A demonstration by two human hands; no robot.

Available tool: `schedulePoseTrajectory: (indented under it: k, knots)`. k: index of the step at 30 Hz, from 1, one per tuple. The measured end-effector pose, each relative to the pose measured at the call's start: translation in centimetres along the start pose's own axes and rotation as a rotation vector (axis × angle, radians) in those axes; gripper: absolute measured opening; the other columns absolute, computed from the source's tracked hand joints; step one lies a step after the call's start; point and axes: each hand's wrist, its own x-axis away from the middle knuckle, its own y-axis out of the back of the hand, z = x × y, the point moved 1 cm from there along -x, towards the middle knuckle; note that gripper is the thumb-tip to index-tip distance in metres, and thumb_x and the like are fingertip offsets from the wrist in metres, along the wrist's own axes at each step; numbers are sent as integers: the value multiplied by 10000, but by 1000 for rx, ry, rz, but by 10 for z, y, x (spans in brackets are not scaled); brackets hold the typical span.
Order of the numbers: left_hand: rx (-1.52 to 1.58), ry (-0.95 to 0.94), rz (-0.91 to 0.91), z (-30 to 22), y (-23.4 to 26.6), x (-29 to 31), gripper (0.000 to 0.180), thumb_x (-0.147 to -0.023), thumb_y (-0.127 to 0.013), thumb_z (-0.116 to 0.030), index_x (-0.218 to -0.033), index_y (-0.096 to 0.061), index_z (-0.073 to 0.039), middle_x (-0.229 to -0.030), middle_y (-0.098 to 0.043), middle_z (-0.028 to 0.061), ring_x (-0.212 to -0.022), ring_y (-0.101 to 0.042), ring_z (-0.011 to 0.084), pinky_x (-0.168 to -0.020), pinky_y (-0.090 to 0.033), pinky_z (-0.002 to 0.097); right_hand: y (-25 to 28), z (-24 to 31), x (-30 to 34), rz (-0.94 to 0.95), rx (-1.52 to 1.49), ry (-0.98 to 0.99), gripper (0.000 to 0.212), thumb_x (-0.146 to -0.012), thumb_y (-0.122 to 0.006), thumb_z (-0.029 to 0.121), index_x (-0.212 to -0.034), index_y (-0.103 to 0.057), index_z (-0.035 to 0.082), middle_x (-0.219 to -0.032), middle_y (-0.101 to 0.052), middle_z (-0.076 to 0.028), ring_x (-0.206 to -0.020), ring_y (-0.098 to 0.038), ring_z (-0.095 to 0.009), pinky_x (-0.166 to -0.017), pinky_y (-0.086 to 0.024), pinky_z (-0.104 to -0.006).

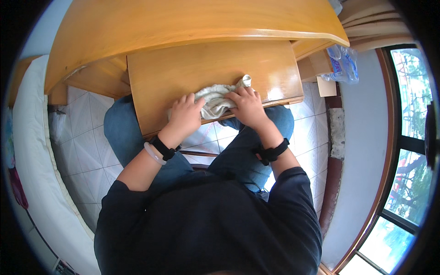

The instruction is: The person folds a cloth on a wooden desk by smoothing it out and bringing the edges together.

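Note:
A crumpled off-white cloth (pixel 214 101) lies along the near edge of a pulled-out wooden desk board (pixel 183 68). My left hand (pixel 187 113) grips its left end, fingers bent over the fabric. At the other end my right hand (pixel 247 106) has its fingers curled onto the cloth, and a rolled corner sticks up beyond them. Part of the cloth hangs at the board's front edge between the hands. What lies under my palms is hidden.
The curved wooden desktop (pixel 197 20) overhangs the board's far side. My knees (pixel 120 130) are beneath the board. A bed with a white cover (pixel 34 137) stands at left. On the right are a blue-and-clear plastic bag (pixel 344 65), a curtain (pixel 376 23) and a window (pixel 408 133).

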Motion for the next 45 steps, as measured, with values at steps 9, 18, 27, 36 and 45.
schedulePoseTrajectory:
  k: [9, 18, 27, 36, 45]
  knots:
    - [-4, -380, -169, -105, -59, -105, 298, -806, -507, -147, -1094, -549, -86, -1018, -536, 83, -993, -518, 255, -792, -417, 410, 23, -159, 47, -224, -25, -270, 382, -639, -650, 27, -995, -677, 164, -1018, -604, -97, -1022, -536, -314, -894, -440, -402]
    - [31, -340, -124, -123, -68, -127, 287, -804, -491, -126, -1080, -564, -92, -1044, -553, 97, -981, -537, 271, -787, -439, 424, 26, -173, 48, -243, 81, -464, 330, -683, -650, 91, -998, -676, 187, -1038, -580, -119, -1021, -522, -341, -893, -433, -408]
    - [6, -205, 250, -2, 26, -36, 312, -758, -522, -25, -1062, -561, -79, -986, -566, 160, -954, -536, 353, -782, -454, 445, -9, -19, 2, 70, 138, -125, 361, -716, -673, 248, -1073, -632, 226, -1072, -551, -88, -1064, -499, -305, -844, -436, -471]
    - [-213, 81, 412, 68, 142, 106, 257, -723, -558, -39, -963, -605, -119, -914, -557, 99, -887, -527, 302, -712, -421, 417, -54, 143, -29, -34, -155, 375, 366, -714, -700, 380, -1040, -647, 221, -981, -537, -56, -998, -487, -264, -797, -403, -427]
    - [-368, 82, 162, 72, 61, 103, 295, -682, -569, -22, -968, -591, -90, -939, -534, 93, -974, -512, 285, -761, -388, 411, -56, 133, -26, -50, -122, 229, 430, -664, -701, 201, -1089, -632, 212, -1004, -532, -49, -1025, -483, -253, -832, -387, -412]
